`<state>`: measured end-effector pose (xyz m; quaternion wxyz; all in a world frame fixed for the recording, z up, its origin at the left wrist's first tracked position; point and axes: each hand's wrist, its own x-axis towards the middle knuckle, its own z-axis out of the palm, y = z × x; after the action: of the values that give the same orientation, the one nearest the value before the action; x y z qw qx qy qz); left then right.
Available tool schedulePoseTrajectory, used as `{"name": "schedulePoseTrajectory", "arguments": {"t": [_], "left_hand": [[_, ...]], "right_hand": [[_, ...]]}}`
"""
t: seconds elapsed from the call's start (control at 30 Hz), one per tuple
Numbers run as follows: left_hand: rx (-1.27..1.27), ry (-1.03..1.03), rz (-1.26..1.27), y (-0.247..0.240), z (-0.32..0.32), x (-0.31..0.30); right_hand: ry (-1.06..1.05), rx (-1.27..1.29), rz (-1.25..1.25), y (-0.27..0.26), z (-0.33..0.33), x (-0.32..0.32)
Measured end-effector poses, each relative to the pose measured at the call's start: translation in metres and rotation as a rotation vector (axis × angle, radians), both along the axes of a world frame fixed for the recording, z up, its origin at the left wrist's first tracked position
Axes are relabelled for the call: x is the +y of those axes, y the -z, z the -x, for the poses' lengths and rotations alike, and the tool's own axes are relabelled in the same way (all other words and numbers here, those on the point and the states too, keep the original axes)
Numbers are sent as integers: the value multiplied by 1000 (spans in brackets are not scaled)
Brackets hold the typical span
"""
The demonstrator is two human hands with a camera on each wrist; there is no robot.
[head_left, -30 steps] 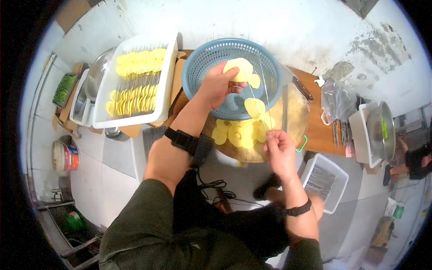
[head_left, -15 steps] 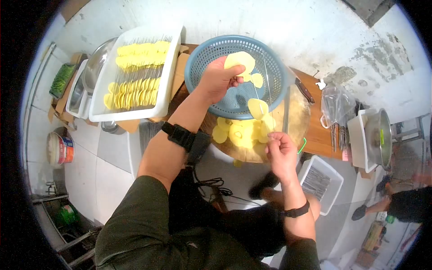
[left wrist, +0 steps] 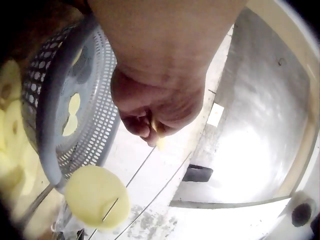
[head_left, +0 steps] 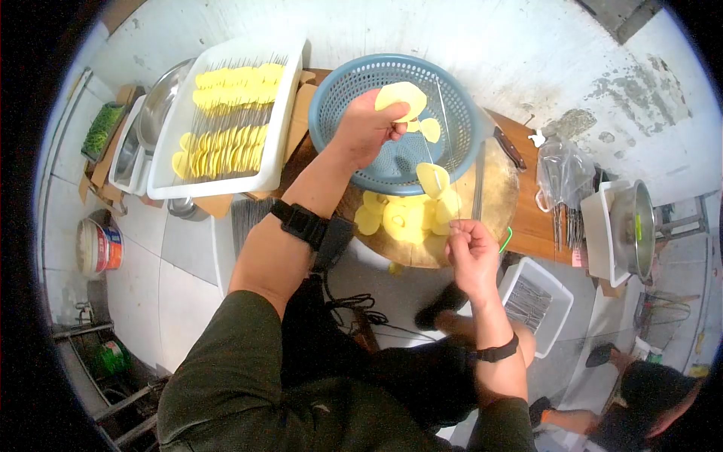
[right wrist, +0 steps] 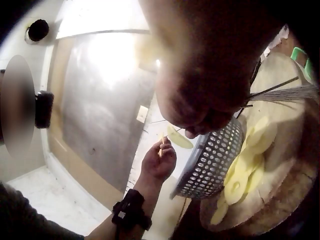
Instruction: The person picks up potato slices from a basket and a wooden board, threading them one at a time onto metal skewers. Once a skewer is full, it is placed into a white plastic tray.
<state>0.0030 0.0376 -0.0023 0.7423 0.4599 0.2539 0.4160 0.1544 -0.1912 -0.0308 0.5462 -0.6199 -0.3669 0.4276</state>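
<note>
Over the blue plastic basket (head_left: 471, 143), my left hand (head_left: 365, 135) pinches thin yellow slices (head_left: 403, 96), likely potato, thumb on top. My right hand (head_left: 473, 252) grips the near end of a thin two-pronged metal skewer (head_left: 443, 105) between thumb and fingertips. One slice (head_left: 431, 179) is threaded on it partway along; the left wrist view shows a prong passing through that slice (left wrist: 92, 192). The prongs point up and away, past the left hand's slices. More loose slices (head_left: 407, 222) lie heaped on the round wooden board (head_left: 497, 181), and a few sit inside the basket.
At left, a white tray (head_left: 169, 181) holds rows of skewered slices. Metal skewers and a knife (head_left: 510, 149) lie on the board's right side. A white bin (head_left: 561, 301) of skewers stands low at right, below a steel bowl (head_left: 642, 230). Another person (head_left: 655, 392) is at lower right.
My left hand has risen slightly and tilted its slices. The right hand keeps its grip on the skewer with little movement. Another person has come into view at lower right.
</note>
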Motion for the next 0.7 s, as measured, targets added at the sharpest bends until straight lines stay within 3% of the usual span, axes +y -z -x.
{"name": "schedulePoseTrajectory", "arguments": {"t": [0.37,0.7], "left_hand": [[-27,7,55,-1,-1,-2],[163,28,-33,4,-10,-9]], "right_hand": [[23,10,-28,5,8,1],[50,25,10,7,12,7]]}}
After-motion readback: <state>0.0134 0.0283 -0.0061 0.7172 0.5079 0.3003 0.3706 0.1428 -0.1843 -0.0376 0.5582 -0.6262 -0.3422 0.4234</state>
